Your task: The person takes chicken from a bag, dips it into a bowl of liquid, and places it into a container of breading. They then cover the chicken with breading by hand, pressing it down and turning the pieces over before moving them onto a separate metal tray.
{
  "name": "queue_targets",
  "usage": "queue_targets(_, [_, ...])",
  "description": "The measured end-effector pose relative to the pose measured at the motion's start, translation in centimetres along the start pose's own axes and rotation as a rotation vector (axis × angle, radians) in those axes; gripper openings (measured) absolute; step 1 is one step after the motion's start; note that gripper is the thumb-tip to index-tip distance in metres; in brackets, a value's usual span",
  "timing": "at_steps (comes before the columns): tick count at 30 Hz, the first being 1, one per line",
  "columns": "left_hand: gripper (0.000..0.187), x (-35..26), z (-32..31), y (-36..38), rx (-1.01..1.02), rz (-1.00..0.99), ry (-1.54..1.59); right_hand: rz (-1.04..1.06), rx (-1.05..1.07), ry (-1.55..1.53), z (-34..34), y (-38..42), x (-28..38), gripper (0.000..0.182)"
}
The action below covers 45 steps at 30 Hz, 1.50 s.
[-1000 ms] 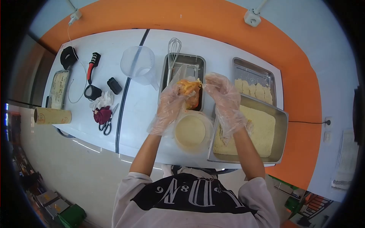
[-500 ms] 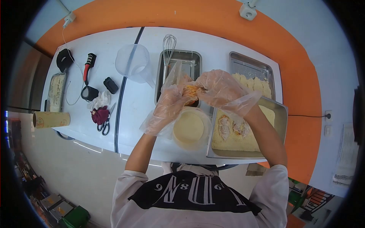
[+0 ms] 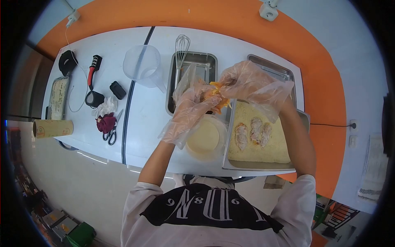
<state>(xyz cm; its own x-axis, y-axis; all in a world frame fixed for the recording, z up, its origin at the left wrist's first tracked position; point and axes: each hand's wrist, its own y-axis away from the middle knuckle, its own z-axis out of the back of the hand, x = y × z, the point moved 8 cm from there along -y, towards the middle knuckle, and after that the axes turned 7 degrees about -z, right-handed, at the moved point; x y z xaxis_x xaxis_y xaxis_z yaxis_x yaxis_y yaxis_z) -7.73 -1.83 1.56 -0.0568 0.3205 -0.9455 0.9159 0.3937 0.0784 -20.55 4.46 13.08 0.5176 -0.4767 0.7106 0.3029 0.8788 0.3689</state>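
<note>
Because wrinkled plastic gloves (image 3: 179, 131) blur the fingers (image 3: 210, 98), only the left hand (image 3: 194, 108)'s grasp on the orange shredded food (image 3: 223, 103) reads clearly; whether the right hand (image 3: 246, 79), touching it, pinches cannot be told. The food is over the metal tray (image 3: 206, 68)'s near corner, beyond the bowl (image 3: 223, 135), its far rim hidden. Rightward, 3 coated pieces (image 3: 256, 130) lie in the crumb tray (image 3: 259, 166), partly covered by the forearm (image 3: 298, 142).

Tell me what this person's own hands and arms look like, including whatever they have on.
The left hand and right hand wear loose, clear plastic gloves, wrinkled and baggy, with wide cuffs flaring at the wrists. The forearms are bare beyond the cuffs. Pale, off-white short sleeves end around the elbows.
</note>
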Motion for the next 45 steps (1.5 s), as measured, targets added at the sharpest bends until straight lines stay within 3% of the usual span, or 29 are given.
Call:
queue_targets(6, [0.040, 0.0, -0.6, 0.0, 0.025, -0.060, 0.071, -0.111, 0.003, 0.060, 1.3, 1.0, 0.0, 0.024])
queue_targets(9, [0.042, 0.1, 0.7, 0.2, -0.061, -0.089, 0.072, -0.100, -0.047, -0.086, 2.4, 1.6, -0.2, 0.022])
queue_targets(12, [0.040, 0.0, 3.0, 1.7, -0.199, -0.162, 0.209, -0.202, -0.079, 0.088, 2.7, 2.1, -0.8, 0.022])
queue_targets(14, [0.038, 1.2, 5.1, 3.8, -0.282, -0.153, 0.196, -0.221, -0.051, -0.002, 1.5, 2.3, -1.8, 0.010])
queue_targets(21, [0.035, 8.7, 10.3, 13.6, -0.541, -0.009, 0.076, -0.237, 0.117, -0.014, -4.9, 5.0, -0.8, 0.019])
queue_targets(26, [0.041, 12.5, 9.6, 18.2, -0.573, 0.162, 0.121, 0.104, 0.199, 0.365, -15.5, 1.8, -6.8, 0.029])
queue_targets(29, [0.042, 13.2, 9.1, 19.0, -0.601, 0.225, 0.115, -0.057, 0.201, 0.259, -18.2, 0.7, -8.8, 0.022])
queue_targets(32, [0.043, 13.9, 9.2, 19.2, -0.616, 0.225, 0.149, -0.123, 0.170, 0.343, -20.1, 0.7, -9.7, 0.018])
queue_targets(36, [0.044, 13.6, 9.7, 18.9, -0.630, 0.219, 0.156, -0.119, 0.207, 0.350, -20.7, 2.0, -9.8, 0.027])
queue_targets(39, [0.044, 13.6, 10.4, 18.6, -0.627, 0.213, 0.130, -0.030, 0.143, 0.133, -19.4, 2.6, -7.9, 0.024])
queue_targets(42, [0.043, 13.7, 10.6, 17.9, -0.606, 0.207, 0.105, -0.115, 0.186, 0.279, -20.4, 0.6, -10.2, 0.024])
queue_targets(44, [0.042, 13.4, 10.4, 17.2, -0.594, 0.204, 0.098, -0.001, 0.207, 0.588, -24.4, -1.6, -14.1, 0.020])
queue_targets(45, [0.042, 13.1, 10.2, 16.9, -0.585, 0.205, 0.095, -0.008, 0.201, 0.585, -25.0, -1.6, -14.6, 0.020])
